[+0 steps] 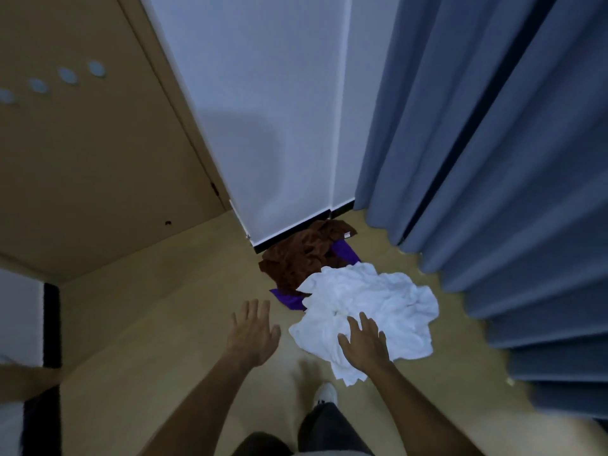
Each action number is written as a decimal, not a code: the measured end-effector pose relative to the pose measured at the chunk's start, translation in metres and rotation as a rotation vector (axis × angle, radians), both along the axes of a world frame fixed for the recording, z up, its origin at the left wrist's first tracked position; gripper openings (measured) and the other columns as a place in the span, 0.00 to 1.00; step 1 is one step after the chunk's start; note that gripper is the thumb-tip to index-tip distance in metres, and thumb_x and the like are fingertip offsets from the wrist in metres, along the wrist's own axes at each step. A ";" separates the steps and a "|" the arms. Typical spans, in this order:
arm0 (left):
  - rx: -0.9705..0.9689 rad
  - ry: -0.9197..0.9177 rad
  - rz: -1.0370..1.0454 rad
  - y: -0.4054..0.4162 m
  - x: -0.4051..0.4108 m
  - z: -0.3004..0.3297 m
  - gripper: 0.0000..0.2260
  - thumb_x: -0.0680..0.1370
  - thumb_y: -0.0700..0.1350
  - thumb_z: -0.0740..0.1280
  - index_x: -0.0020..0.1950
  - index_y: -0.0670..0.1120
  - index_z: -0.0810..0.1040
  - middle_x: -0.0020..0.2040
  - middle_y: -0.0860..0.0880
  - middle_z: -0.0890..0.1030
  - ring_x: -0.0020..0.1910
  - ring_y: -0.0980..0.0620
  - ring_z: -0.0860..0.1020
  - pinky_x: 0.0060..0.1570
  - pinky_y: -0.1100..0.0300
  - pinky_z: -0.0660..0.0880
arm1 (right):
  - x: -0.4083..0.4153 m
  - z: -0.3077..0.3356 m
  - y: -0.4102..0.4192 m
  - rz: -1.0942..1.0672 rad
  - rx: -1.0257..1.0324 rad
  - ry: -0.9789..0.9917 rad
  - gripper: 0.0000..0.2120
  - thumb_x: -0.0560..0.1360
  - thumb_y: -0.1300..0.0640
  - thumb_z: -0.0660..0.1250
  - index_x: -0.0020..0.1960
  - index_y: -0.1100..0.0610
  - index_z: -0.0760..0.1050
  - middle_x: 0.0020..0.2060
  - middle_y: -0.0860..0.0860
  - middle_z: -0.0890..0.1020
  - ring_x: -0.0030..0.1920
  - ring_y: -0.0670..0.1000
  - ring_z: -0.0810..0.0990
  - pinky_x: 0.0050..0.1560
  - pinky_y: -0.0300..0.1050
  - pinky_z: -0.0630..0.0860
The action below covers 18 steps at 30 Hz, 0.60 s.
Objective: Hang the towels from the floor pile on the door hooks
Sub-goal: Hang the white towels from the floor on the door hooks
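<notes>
- White towel (371,311) lies crumpled on the floor, nearest of the pile, overlapping brown towel (301,255) and purple towel (289,299).
- Right hand (365,348) and left hand (253,334) reach down, fingers spread, holding nothing.
- Pickup step; next, grasp the white towel.

One head-worn view – looking steeply down from standing height at the floor (164,324) – no second view.

Below me I see a white towel (371,311) crumpled beside a brown towel (302,255) and a purple towel (343,253), all plain, on a tan floor (164,291), with a tan door (82,159), a white wall (263,110) edged by black trim, and blue-grey curtains (493,159).
</notes>
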State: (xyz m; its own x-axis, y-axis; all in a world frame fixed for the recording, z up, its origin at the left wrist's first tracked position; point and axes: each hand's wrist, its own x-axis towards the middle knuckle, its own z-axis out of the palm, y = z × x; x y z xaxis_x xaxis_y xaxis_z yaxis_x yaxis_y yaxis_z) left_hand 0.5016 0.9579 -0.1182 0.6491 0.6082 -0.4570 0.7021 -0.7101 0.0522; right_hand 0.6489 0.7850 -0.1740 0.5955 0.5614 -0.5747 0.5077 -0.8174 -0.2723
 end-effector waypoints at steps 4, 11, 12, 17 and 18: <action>-0.050 0.036 -0.121 0.024 0.055 -0.017 0.33 0.76 0.62 0.42 0.78 0.46 0.49 0.77 0.44 0.53 0.76 0.43 0.51 0.72 0.44 0.53 | 0.037 -0.009 0.019 -0.113 0.001 0.017 0.26 0.81 0.45 0.51 0.75 0.53 0.54 0.77 0.54 0.51 0.76 0.57 0.50 0.74 0.56 0.52; -0.121 0.088 -0.330 0.063 0.125 -0.057 0.29 0.80 0.58 0.52 0.77 0.46 0.52 0.77 0.43 0.55 0.76 0.44 0.53 0.72 0.43 0.54 | 0.065 -0.036 0.037 -0.257 -0.097 -0.007 0.26 0.80 0.45 0.53 0.75 0.55 0.56 0.76 0.56 0.52 0.76 0.58 0.53 0.72 0.56 0.56; -0.140 0.096 -0.354 0.069 0.132 -0.064 0.29 0.80 0.58 0.52 0.77 0.46 0.53 0.77 0.44 0.55 0.76 0.44 0.53 0.72 0.44 0.54 | 0.066 -0.042 0.040 -0.283 -0.120 0.009 0.26 0.80 0.45 0.53 0.75 0.54 0.55 0.77 0.56 0.51 0.76 0.58 0.53 0.73 0.56 0.55; -0.217 0.175 -0.455 0.112 0.151 -0.105 0.28 0.80 0.57 0.53 0.76 0.48 0.53 0.77 0.45 0.56 0.76 0.45 0.53 0.73 0.45 0.54 | 0.065 -0.075 0.072 -0.432 -0.196 0.099 0.26 0.80 0.46 0.54 0.74 0.55 0.57 0.77 0.55 0.50 0.76 0.58 0.52 0.72 0.55 0.56; -0.222 0.192 -0.479 0.121 0.155 -0.114 0.28 0.80 0.57 0.54 0.76 0.48 0.53 0.77 0.45 0.57 0.76 0.45 0.54 0.72 0.45 0.55 | 0.065 -0.082 0.080 -0.461 -0.196 0.113 0.25 0.80 0.46 0.54 0.74 0.55 0.57 0.77 0.55 0.50 0.76 0.59 0.52 0.72 0.55 0.56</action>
State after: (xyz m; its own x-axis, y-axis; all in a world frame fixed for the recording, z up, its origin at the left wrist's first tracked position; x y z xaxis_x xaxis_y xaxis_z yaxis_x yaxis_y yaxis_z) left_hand 0.6566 1.0790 -0.2323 0.7214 0.1417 -0.6779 0.3154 -0.9387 0.1394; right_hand 0.7142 0.8654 -0.2564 0.6839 0.1299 -0.7179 0.0584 -0.9906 -0.1236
